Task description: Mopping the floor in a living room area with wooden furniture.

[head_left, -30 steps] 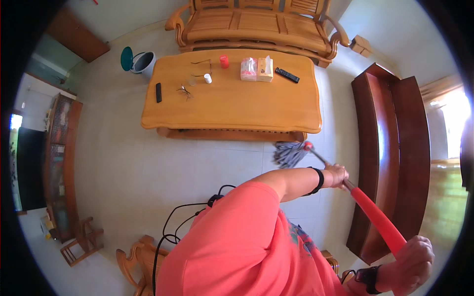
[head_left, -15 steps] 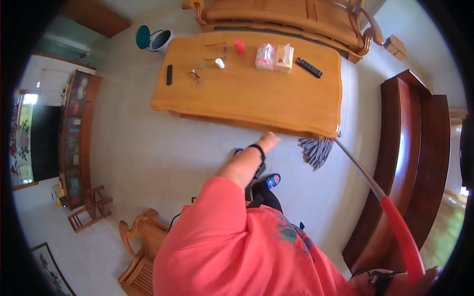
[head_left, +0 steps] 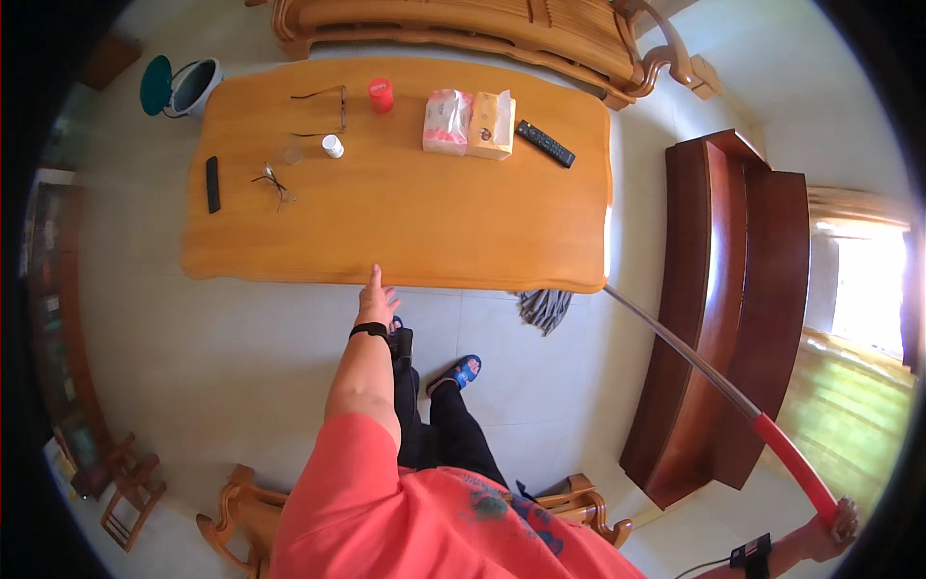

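Out in front of me, my left hand [head_left: 377, 297] is empty, its fingers stretched out and apart beside the near edge of the wooden table [head_left: 453, 232]. A dark band circles that wrist. At the lower right, my right hand [head_left: 835, 533] is wrapped round the red grip end of a mop handle [head_left: 712, 378]. The metal pole slants from there to the table's near right corner. Grey strands of the mop head [head_left: 546, 310] lie on the floor at that corner, partly hidden under the tabletop.
On the table are two tissue packs [head_left: 470, 125], a remote control [head_left: 546, 144], a red container [head_left: 380, 96], a white bottle [head_left: 333, 146], glasses [head_left: 342, 108] and a black case [head_left: 213, 184]. A dark wooden shelf unit [head_left: 694, 309] stands right, a bin [head_left: 196, 89] far left, a bench [head_left: 463, 29] behind.
My view has shifted, so the table sits further left and looks larger. My left hand's fingers have stretched out. More of my right hand shows, still on the mop handle.
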`<action>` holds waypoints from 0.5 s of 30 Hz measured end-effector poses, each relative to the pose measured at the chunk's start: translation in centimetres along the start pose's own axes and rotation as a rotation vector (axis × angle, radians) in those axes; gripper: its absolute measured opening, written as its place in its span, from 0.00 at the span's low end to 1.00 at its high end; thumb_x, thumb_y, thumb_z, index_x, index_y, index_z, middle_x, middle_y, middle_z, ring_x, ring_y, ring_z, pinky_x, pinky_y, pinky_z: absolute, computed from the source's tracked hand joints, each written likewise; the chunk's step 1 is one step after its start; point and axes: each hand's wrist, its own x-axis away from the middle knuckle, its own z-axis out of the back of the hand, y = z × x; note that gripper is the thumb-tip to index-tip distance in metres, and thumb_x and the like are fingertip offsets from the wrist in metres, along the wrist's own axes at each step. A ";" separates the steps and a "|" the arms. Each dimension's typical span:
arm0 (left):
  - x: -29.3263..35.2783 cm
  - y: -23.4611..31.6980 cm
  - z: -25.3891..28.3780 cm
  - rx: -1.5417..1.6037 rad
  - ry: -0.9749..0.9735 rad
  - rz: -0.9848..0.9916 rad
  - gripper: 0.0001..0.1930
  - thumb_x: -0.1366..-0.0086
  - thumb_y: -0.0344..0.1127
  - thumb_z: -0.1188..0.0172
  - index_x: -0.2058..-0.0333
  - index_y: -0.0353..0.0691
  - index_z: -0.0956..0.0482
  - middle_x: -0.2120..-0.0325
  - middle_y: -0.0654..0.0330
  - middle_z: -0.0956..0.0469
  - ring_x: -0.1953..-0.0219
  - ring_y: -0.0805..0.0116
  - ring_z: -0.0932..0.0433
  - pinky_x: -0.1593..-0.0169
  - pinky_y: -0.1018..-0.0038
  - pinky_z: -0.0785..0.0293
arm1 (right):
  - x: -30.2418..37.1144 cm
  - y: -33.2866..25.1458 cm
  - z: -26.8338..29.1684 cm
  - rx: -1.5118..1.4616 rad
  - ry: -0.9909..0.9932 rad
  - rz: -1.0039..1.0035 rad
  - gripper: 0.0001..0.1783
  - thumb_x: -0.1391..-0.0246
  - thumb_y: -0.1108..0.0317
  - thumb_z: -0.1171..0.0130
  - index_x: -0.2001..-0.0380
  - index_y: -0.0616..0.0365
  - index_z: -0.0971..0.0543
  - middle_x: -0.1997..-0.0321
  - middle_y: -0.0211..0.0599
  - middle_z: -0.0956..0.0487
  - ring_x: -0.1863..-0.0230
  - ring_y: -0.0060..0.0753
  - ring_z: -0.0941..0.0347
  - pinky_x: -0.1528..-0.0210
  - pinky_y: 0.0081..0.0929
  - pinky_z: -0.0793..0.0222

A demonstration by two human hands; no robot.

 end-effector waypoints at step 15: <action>0.4 1.6 -2.6 0.627 -0.116 -0.116 0.33 0.44 0.57 0.36 0.47 0.42 0.30 0.51 0.64 0.26 0.48 0.68 0.28 0.45 0.71 0.33 | 3.2 -2.8 4.7 -0.137 0.063 -0.278 0.27 0.37 0.57 0.70 0.77 0.68 0.31 0.73 0.56 0.27 0.70 0.54 0.27 0.56 0.51 0.27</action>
